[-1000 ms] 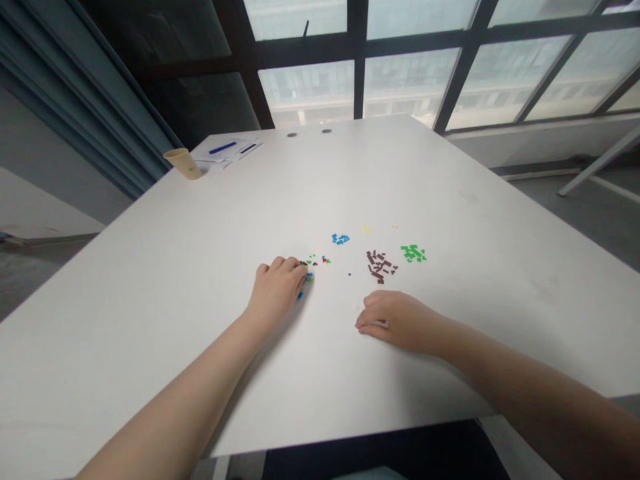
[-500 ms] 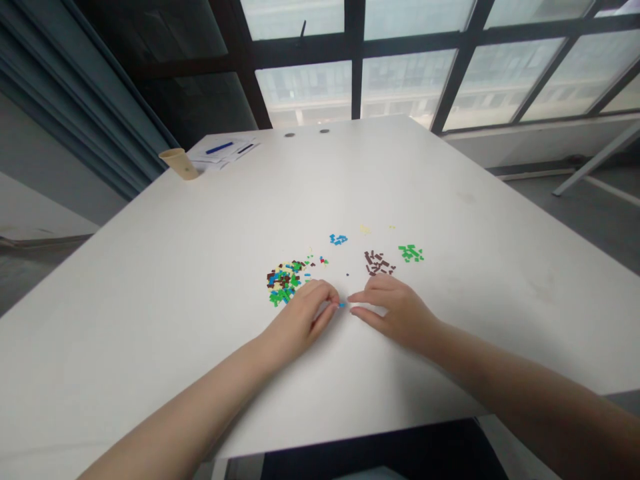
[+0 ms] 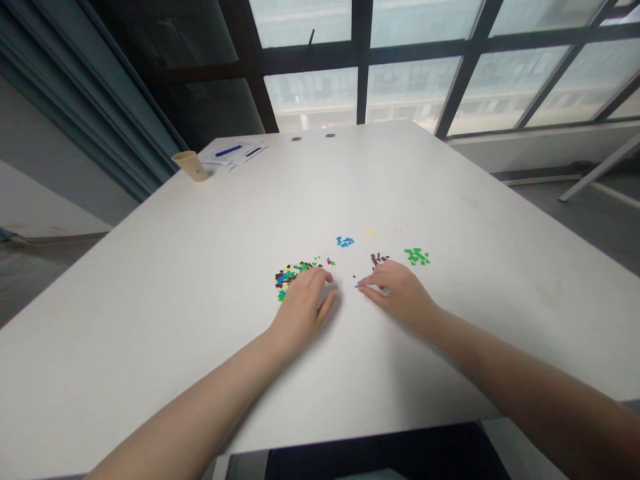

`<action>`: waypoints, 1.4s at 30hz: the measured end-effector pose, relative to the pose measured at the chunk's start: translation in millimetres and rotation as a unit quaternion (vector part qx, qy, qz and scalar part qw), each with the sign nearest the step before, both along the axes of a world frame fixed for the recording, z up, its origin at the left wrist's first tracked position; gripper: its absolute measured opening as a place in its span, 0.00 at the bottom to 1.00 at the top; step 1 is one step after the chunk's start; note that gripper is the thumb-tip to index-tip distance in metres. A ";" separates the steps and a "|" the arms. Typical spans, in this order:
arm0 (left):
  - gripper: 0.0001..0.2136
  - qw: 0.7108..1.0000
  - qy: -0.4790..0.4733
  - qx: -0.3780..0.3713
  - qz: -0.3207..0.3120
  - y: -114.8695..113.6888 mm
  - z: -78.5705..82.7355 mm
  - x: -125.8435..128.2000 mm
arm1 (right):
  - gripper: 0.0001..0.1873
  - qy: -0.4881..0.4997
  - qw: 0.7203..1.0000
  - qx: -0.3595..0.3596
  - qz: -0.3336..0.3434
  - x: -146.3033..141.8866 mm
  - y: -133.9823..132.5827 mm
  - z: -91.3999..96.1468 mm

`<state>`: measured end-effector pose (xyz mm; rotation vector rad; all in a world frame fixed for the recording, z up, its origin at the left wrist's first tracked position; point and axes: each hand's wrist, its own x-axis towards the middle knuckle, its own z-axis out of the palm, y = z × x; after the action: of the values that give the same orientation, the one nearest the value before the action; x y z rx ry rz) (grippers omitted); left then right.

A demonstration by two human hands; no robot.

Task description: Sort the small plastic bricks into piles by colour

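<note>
Between the thumb and forefinger of my right hand (image 3: 397, 290) is a small blue piece (image 3: 357, 287), pinched just over the table. My left hand (image 3: 306, 300) has its fingers apart, with nothing seen between them, and covers part of a mixed pile of small coloured pieces (image 3: 287, 275). Brown pieces (image 3: 379, 259) lie right behind my right hand, which hides some of them. Farther back are a blue group (image 3: 345, 241) and a few pale yellow pieces (image 3: 370, 233). Green pieces (image 3: 417, 256) form a group to the right.
The white table (image 3: 200, 267) stretches away to a dark-framed window (image 3: 361, 67). A paper cup (image 3: 191, 166) stands at its far left edge, beside papers with a blue pen (image 3: 229, 151). A few loose pieces (image 3: 330, 261) are scattered right of the mixed pile.
The blue piece has passed from my left fingertips to my right hand, which has closed on it. My left hand has opened and drawn slightly left, over the pile.
</note>
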<state>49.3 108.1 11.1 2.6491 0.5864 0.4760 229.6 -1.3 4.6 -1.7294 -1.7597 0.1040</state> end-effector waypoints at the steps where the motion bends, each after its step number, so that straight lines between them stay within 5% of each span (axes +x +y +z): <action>1: 0.08 0.999 0.015 0.030 0.032 6.0 -1.4 -1.0 | 0.08 -0.002 1.000 -0.018 -0.026 7.2 7.3 0.5; 5: 0.09 0.982 0.106 0.087 0.127 25.6 -4.3 -5.3 | 0.10 -0.005 0.992 -0.082 -0.093 34.8 41.7 2.8; 11: 0.09 0.976 0.130 0.096 0.145 32.5 -4.0 -6.7 | 0.10 -0.071 0.982 -0.130 -0.119 51.0 79.0 -6.9; 16: 0.10 0.977 0.122 0.094 0.146 36.3 -4.6 -6.7 | 0.11 -0.084 0.979 -0.133 -0.129 52.3 81.6 -11.0; 22: 0.11 0.984 0.098 0.084 0.120 39.8 -7.0 -6.5 | 0.13 -0.073 0.981 -0.102 -0.150 44.2 65.0 8.6; 25: 0.09 0.986 0.099 0.086 0.104 39.5 -10.2 -4.6 | 0.12 -0.075 0.987 -0.084 -0.116 24.9 46.5 17.2; 34: 0.07 0.983 0.101 0.119 0.099 35.4 -14.0 0.6 | 0.10 -0.085 0.980 -0.123 0.128 -28.5 5.8 16.0; 42: 0.06 0.981 0.116 0.123 0.091 36.1 -15.2 -0.2 | 0.11 -0.094 0.975 -0.120 0.160 -32.6 4.1 15.7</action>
<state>49.1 144.2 -4.1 2.9257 0.8993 0.3094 197.0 2.8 20.2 -1.6480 -2.2362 0.3127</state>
